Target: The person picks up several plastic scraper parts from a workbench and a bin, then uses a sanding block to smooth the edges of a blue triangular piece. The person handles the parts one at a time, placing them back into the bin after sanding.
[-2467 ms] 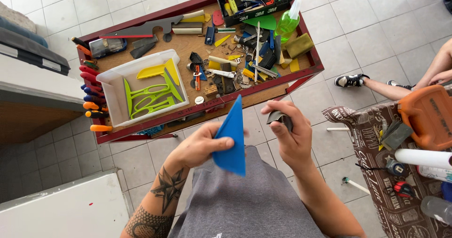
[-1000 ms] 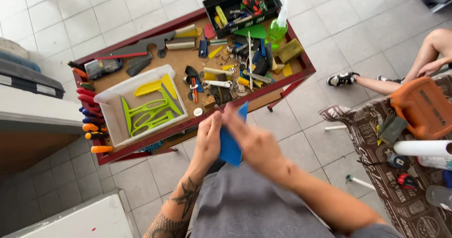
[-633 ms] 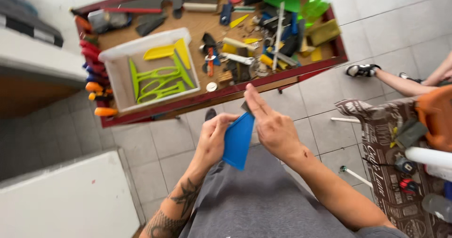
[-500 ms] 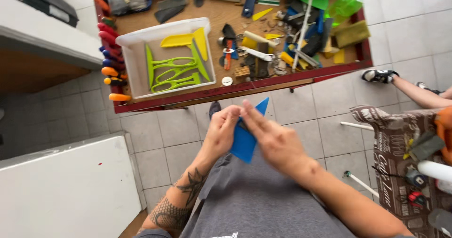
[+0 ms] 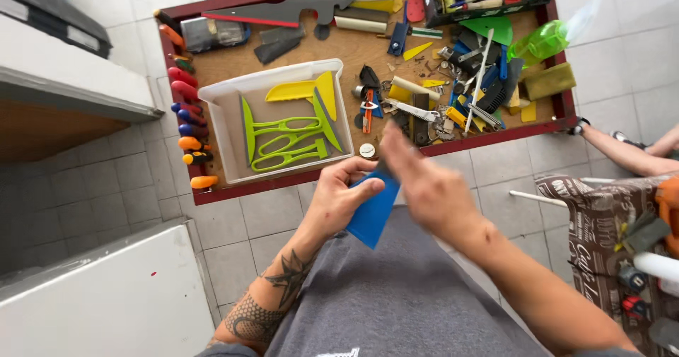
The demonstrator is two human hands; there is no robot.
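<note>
While the person looks down over a grey shirt (image 5: pixel 417 300), a red-rimmed wooden tool tray (image 5: pixel 212 194) fills the upper part of the view, standing on a pale tiled floor (image 5: pixel 247 230). Within the tray sits a clear plastic bin (image 5: pixel 226 109) holding yellow and green plastic trim tools (image 5: pixel 290 134), and along the tray's left edge hangs a row of red, blue and orange screwdriver handles (image 5: pixel 187 127). To the right, near the tray's far corner, lies a green spray bottle (image 5: pixel 548 39).

Below the tray's near rim, the tattooed left hand (image 5: pixel 339 201) is closed around a blue plastic squeegee card (image 5: pixel 373 212), thumb on its upper face. Just beside it, the right hand (image 5: pixel 424 180) is blurred, its fingers stretched flat and loose over the card's upper edge; whether it grips the card I cannot tell.
</note>
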